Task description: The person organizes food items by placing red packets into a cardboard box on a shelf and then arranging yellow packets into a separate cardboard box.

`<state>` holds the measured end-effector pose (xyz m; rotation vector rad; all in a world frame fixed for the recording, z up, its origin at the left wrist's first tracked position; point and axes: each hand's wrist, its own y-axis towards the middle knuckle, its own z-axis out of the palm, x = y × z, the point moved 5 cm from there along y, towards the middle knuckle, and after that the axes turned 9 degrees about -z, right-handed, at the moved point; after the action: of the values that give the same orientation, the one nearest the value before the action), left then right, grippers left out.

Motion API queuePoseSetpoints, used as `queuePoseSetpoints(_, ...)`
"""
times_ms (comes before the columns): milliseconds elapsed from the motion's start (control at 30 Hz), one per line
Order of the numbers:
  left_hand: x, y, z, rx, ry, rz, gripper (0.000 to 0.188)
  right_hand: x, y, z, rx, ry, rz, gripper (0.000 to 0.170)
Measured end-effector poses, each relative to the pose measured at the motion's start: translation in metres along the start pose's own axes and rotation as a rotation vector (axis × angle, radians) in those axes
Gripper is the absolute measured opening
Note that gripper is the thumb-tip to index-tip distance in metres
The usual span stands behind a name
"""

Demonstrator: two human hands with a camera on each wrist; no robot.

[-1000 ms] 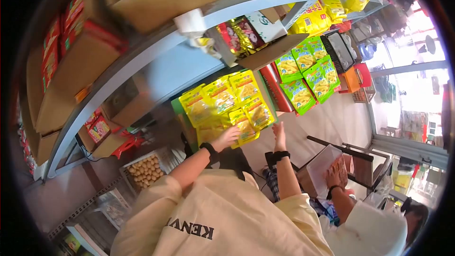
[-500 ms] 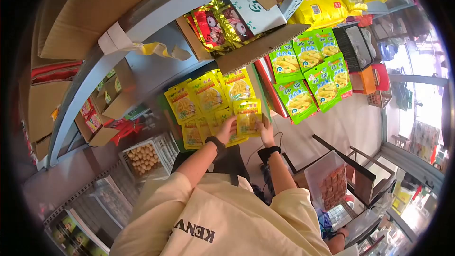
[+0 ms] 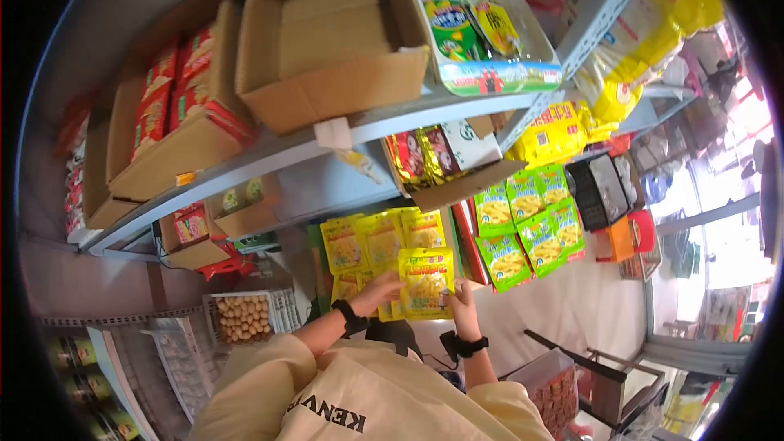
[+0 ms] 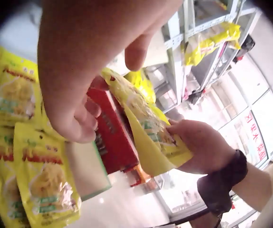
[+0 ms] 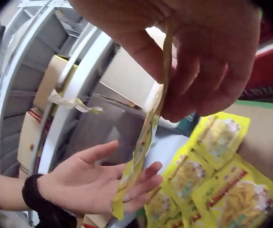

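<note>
Pinched a yellow snack pouch (image 3: 425, 283) in the grip of the right hand (image 3: 463, 308), nearer than the other yellow pouches (image 3: 345, 245); held the left hand (image 3: 377, 293) released, fingers at the pouch's left edge, with green pouches (image 3: 505, 258) farther right.

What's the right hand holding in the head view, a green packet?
No, the right hand holds a yellow packet, while the green packets sit apart, farther right in the picture.
</note>
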<state>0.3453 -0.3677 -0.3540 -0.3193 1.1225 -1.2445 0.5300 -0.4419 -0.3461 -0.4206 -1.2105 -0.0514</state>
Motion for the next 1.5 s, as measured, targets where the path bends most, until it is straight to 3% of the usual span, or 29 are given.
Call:
queuePoseSetpoints(100, -0.044, -0.053, 0.016, 0.019, 0.13, 0.253, 0.038, 0.067, -0.011, 0.044, 0.103, 0.021, -0.1, 0.035)
queuePoseSetpoints(200, -0.081, -0.1, 0.019, 0.044, 0.279, 0.475, 0.033, 0.114, -0.02, 0.081, 0.165, -0.042, -0.195, 0.034)
queuePoseSetpoints(367, -0.122, -0.179, 0.014, -0.002, 0.33, 0.61, 0.029, 0.155, -0.039, 0.14, 0.259, -0.111, -0.279, 0.027)
queuePoseSetpoints(633, -0.118, -0.259, -0.058, -0.07, 0.274, 0.712, 0.026, 0.146, -0.067, 0.238, 0.367, -0.244, -0.267, 0.019)
queuePoseSetpoints(833, -0.121, -0.341, -0.134, -0.242, 0.209, 0.761, 0.027, 0.132, -0.089, 0.334, 0.363, -0.271, -0.424, 0.022)
queuePoseSetpoints(1000, -0.117, -0.393, -0.192, -0.372, -0.031, 0.984, 0.037, 0.102, -0.099, 0.409, 0.364, -0.414, -0.534, 0.028)
queuePoseSetpoints(1067, -0.113, -0.415, -0.211, -0.406, -0.075, 1.066, 0.04, 0.111, -0.106, 0.443, 0.387, -0.349, -0.512, 0.028)
queuePoseSetpoints(1133, -0.119, -0.435, -0.226, -0.415, -0.081, 1.093, 0.038, 0.117, -0.105, 0.466, 0.44, -0.468, -0.622, 0.032)
queuePoseSetpoints(1167, -0.123, -0.443, -0.233, -0.433, -0.082, 1.103, 0.038, 0.119, -0.107, 0.474, 0.432, -0.505, -0.572, 0.035)
queuePoseSetpoints(1200, -0.126, -0.45, -0.24, -0.451, -0.084, 1.113, 0.038, 0.123, -0.106, 0.485, 0.468, -0.51, -0.692, 0.036)
queuePoseSetpoints(1333, -0.142, -0.474, -0.256, -0.39, -0.049, 1.232, 0.04, 0.129, -0.104, 0.513, 0.416, -0.436, -0.752, 0.037)
queuePoseSetpoints(1433, -0.15, -0.491, -0.263, -0.407, 0.069, 1.265, 0.047, 0.147, -0.11, 0.538, 0.419, -0.109, -0.652, 0.041)
queuePoseSetpoints(1500, -0.16, -0.508, -0.269, -0.479, 0.174, 1.287, 0.049, 0.157, -0.105, 0.55, 0.44, -0.176, -0.754, 0.031)
